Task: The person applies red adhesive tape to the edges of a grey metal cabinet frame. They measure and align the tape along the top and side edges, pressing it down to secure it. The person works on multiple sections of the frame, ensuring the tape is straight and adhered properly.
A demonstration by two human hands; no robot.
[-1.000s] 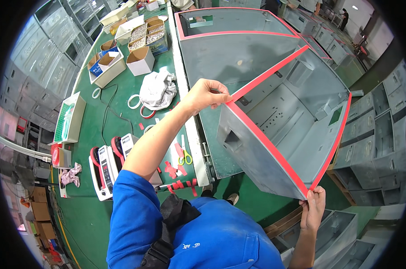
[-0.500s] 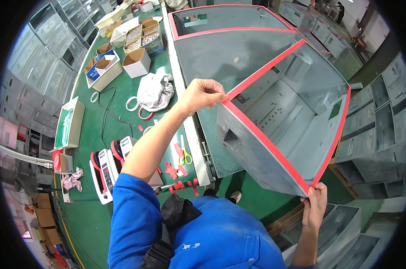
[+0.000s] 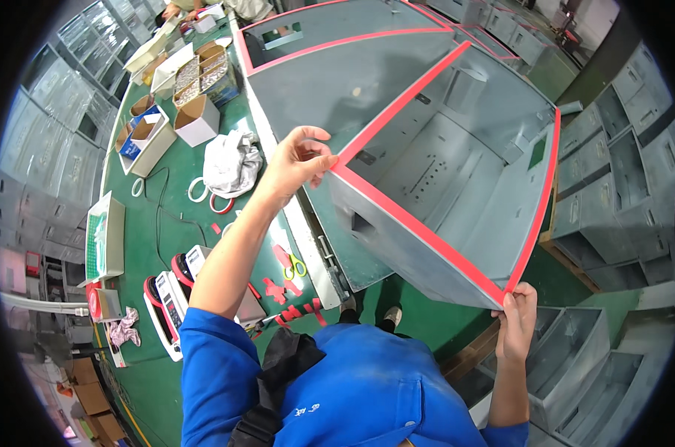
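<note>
A grey metal cabinet box (image 3: 397, 246) lies tilted with its open face up, and red tape (image 3: 419, 229) runs along the rim. My left hand (image 3: 296, 164) is at the left corner of this rim. Its thumb rests at the taped corner while the other fingers are raised and apart. At the near right corner, my right hand (image 3: 517, 324) has its thumb and fingers closed on the end of the red tape against the metal edge. Behind it stands another grey box (image 3: 322, 93) with a red-taped rim.
On the green workbench (image 3: 162, 246) are yellow-handled scissors (image 3: 295, 265), red tape scraps (image 3: 275, 291), two tape dispensers (image 3: 175, 298), a white cloth (image 3: 231, 164) and bins of small parts (image 3: 202, 78). Grey cabinets (image 3: 613, 194) are stacked at right. Another person's hands show at the far end.
My left hand has opened from a pinch at the corner, its fingers now spread. The right hand stays at its corner. The whole view has shifted, so the cabinet appears further left and higher.
</note>
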